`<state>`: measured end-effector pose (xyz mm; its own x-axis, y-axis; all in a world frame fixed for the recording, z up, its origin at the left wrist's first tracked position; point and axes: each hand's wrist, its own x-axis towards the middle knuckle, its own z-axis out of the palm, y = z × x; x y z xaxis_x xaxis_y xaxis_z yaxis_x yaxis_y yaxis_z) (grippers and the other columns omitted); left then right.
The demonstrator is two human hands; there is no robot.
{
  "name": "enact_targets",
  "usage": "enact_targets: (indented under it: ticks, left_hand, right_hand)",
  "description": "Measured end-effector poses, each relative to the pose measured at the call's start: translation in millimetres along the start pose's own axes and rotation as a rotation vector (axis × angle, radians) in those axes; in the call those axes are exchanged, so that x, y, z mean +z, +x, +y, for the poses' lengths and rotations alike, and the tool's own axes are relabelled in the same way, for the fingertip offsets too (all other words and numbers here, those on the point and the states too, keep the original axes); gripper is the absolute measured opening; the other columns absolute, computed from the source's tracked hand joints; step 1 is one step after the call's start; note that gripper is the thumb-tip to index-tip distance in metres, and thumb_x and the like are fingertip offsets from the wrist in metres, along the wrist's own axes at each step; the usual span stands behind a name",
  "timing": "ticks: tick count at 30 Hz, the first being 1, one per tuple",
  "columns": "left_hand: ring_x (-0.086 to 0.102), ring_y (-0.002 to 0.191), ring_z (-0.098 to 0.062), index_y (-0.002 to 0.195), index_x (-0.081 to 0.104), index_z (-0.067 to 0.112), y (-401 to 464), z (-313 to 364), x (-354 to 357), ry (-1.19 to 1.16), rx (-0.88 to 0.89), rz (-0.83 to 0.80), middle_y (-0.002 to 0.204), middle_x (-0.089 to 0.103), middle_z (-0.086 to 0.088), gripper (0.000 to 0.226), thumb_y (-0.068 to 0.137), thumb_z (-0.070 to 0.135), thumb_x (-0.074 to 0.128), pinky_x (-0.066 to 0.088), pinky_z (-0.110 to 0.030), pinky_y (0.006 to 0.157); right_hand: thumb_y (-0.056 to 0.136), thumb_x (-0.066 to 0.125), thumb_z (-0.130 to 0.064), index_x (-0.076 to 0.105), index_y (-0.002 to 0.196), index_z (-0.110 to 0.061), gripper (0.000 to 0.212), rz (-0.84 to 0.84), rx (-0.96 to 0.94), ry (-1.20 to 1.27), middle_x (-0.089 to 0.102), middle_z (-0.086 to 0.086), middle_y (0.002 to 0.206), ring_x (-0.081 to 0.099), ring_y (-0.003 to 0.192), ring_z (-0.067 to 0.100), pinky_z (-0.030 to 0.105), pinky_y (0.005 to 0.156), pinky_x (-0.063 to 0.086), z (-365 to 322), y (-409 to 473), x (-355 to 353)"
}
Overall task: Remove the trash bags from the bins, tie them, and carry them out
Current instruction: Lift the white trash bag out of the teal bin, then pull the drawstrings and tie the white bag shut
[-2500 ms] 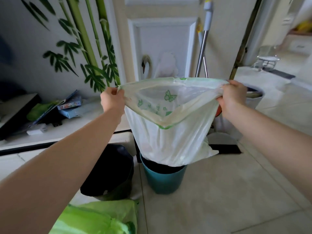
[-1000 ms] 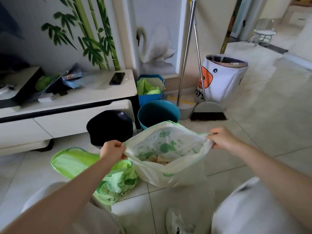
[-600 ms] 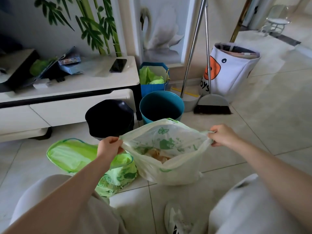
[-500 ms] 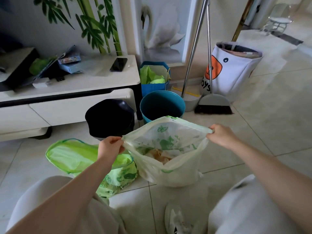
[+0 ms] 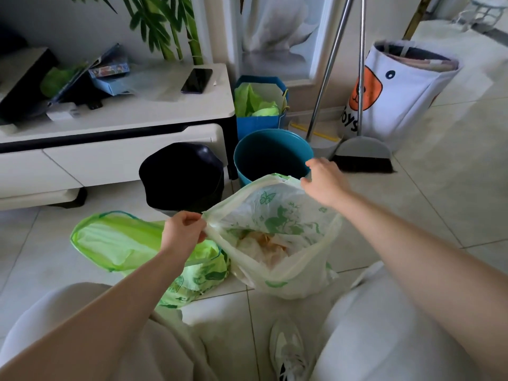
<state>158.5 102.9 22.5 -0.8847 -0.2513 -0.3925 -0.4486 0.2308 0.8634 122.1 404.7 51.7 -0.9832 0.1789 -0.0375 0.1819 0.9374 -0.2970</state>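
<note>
A white trash bag (image 5: 288,273) with green butterfly prints sits on the floor tiles between my knees, its mouth open and crumpled waste showing inside. My left hand (image 5: 181,232) pinches the near-left part of the rim. My right hand (image 5: 324,182) grips the raised far part of the rim, just in front of the teal bin (image 5: 272,158), which holds no bag. A green trash bag (image 5: 123,243) lies open and untied on the floor to the left. The black bin (image 5: 181,174) stands behind it.
A white TV stand (image 5: 115,125) with a phone (image 5: 196,80) and clutter runs along the left wall. A blue bin lined with a green bag (image 5: 258,105), a broom and dustpan (image 5: 362,155) and a white toy basket (image 5: 398,89) stand behind. My shoe (image 5: 288,350) is below the bag.
The bag was lifted out of the teal bin and set on the floor. Since half a second ago my right hand has moved from the right corner of the rim to its far edge.
</note>
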Motion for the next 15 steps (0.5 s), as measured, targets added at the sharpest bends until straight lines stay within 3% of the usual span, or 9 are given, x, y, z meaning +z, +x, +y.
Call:
enact_targets:
  ticks: [2, 4, 9, 12, 15]
  left_hand:
    - [0.065, 0.087, -0.024, 0.124, 0.049, 0.010, -6.3, -2.6, 2.8, -0.242, -0.097, 0.017, 0.101, 0.063, -0.010, 0.048, 0.081, 0.009, 0.069, 0.054, -0.036, 0.081]
    - [0.062, 0.096, -0.024, 0.126, 0.040, 0.016, -19.7, -7.5, 10.3, -0.410, -0.217, 0.029, 0.106, 0.060, -0.010, 0.058, 0.079, 0.013, 0.073, 0.052, -0.037, 0.087]
    - [0.053, 0.082, -0.021, 0.122, 0.043, 0.016, -60.9, -37.6, 41.6, -0.256, -0.354, -0.051, 0.094, 0.057, -0.007, 0.056, 0.076, 0.013, 0.074, 0.049, -0.038, 0.081]
    - [0.053, 0.074, -0.017, 0.111, 0.047, 0.009, -72.0, -46.5, 56.3, -0.127, -0.292, -0.125, 0.094, 0.056, -0.009, 0.046, 0.075, 0.011, 0.074, 0.046, -0.027, 0.064]
    - [0.053, 0.071, -0.019, 0.105, 0.056, 0.002, -76.2, -49.6, 64.4, -0.072, -0.384, -0.256, 0.090, 0.058, -0.012, 0.043, 0.069, 0.015, 0.076, 0.052, -0.034, 0.069]
  right_hand:
    - [0.090, 0.055, -0.030, 0.048, 0.131, -0.004, 0.048, -0.071, -0.045, 0.011, 0.053, 0.018, 0.130, 0.050, 0.118, 0.036, 0.044, 0.097, 0.045, -10.0, 15.4, 10.9]
    - [0.090, 0.058, -0.035, 0.046, 0.129, -0.001, 0.053, -0.190, -0.023, 0.023, 0.052, 0.020, 0.131, 0.052, 0.117, 0.038, 0.043, 0.096, 0.046, -14.8, 26.4, 23.9]
    - [0.088, 0.060, -0.036, 0.048, 0.116, -0.005, 0.044, -0.386, -0.048, -0.002, 0.058, 0.019, 0.117, 0.058, 0.101, 0.034, 0.035, 0.073, 0.044, -10.2, 35.2, 48.7]
    - [0.091, 0.058, -0.028, 0.047, 0.123, -0.007, 0.040, -0.354, -0.049, 0.041, 0.057, 0.019, 0.121, 0.057, 0.106, 0.035, 0.037, 0.080, 0.045, -7.7, 36.0, 52.8]
    - [0.093, 0.055, -0.034, 0.040, 0.136, -0.011, 0.052, -0.301, -0.066, 0.132, 0.050, 0.017, 0.136, 0.051, 0.120, 0.034, 0.040, 0.094, 0.043, -7.1, 32.9, 54.9]
